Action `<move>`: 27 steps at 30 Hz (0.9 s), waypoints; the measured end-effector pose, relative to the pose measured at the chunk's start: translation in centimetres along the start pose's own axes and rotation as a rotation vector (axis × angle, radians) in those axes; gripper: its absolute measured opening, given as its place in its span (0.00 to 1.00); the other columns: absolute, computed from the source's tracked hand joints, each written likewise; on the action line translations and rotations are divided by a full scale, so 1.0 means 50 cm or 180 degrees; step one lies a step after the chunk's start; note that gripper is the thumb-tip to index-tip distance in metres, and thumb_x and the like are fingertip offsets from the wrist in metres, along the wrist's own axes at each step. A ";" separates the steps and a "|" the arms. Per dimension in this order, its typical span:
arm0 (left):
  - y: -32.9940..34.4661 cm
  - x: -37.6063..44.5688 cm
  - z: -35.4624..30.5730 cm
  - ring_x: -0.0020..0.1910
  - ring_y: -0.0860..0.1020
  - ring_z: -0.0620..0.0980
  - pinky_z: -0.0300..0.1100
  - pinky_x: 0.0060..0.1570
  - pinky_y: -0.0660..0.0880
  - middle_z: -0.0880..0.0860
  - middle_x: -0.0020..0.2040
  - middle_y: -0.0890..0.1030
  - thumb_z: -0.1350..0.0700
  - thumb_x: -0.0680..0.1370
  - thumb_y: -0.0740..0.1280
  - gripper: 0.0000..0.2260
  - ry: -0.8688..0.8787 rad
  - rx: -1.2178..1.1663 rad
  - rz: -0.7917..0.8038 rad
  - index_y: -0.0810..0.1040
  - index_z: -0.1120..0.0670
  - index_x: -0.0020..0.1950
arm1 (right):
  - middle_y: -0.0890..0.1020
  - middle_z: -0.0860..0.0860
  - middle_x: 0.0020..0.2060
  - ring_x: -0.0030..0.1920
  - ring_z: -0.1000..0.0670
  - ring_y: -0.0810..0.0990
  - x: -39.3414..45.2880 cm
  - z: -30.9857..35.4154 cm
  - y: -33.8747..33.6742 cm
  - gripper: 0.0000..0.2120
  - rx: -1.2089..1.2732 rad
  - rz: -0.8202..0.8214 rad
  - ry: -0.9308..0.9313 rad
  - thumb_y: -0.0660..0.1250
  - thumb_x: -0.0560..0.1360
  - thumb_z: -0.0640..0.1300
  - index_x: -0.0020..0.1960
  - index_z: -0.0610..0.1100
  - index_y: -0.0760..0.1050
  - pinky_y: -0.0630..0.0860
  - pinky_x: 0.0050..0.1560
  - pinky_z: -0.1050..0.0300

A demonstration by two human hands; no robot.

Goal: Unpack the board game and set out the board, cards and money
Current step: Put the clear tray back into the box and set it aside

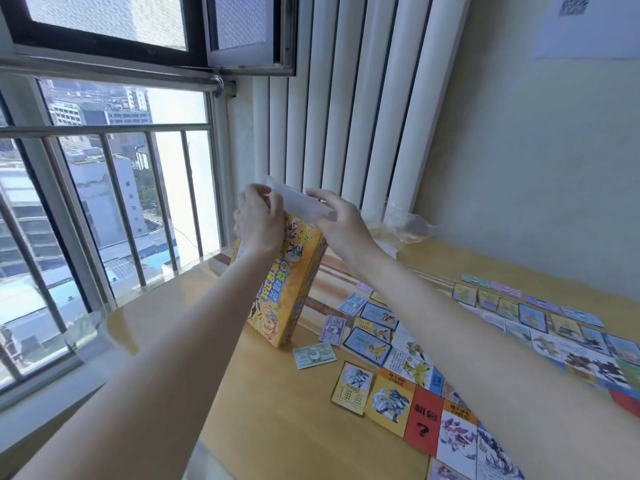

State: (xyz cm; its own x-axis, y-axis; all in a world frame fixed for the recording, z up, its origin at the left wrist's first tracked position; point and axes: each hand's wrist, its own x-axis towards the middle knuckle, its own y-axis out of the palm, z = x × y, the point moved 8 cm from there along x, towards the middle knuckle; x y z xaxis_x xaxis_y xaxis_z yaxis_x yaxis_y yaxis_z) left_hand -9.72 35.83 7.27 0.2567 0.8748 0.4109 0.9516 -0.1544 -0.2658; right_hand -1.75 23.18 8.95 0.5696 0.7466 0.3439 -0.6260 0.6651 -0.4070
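Observation:
A yellow game box [284, 285] stands on end on the wooden table [277, 403]. My left hand [258, 221] grips its top edge. My right hand [341, 223] holds the white top flap [301, 199], which is lifted above the box. The game board [433, 396] lies unfolded to the right, partly hidden by my right forearm. Cards [367, 344] and paper money [314, 355] lie spread beside it. A yellow card [352, 388] lies by the board's corner, and a second row of cards [530, 315] runs along its far side.
A crumpled clear plastic wrapper [405, 223] lies at the back of the table by the white radiator [363, 109]. A barred window [114, 202] fills the left side. A sheet of paper [588, 26] hangs on the wall at upper right.

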 end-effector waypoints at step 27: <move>0.019 0.028 0.011 0.49 0.74 0.57 0.51 0.48 0.72 0.60 0.51 0.74 0.54 0.80 0.54 0.07 0.0415 -0.0083 0.0487 0.67 0.57 0.53 | 0.75 0.45 0.65 0.62 0.43 0.75 -0.007 0.001 0.029 0.18 -0.0227 0.0157 0.0250 0.53 0.81 0.41 0.68 0.44 0.71 0.72 0.56 0.58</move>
State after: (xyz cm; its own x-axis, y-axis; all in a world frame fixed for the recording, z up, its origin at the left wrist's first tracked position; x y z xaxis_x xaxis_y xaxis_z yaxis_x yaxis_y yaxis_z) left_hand -8.55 37.14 7.11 0.4169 0.7736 0.4773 0.9034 -0.2944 -0.3118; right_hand -2.89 23.90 8.32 0.5807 0.7729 0.2556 -0.6165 0.6226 -0.4820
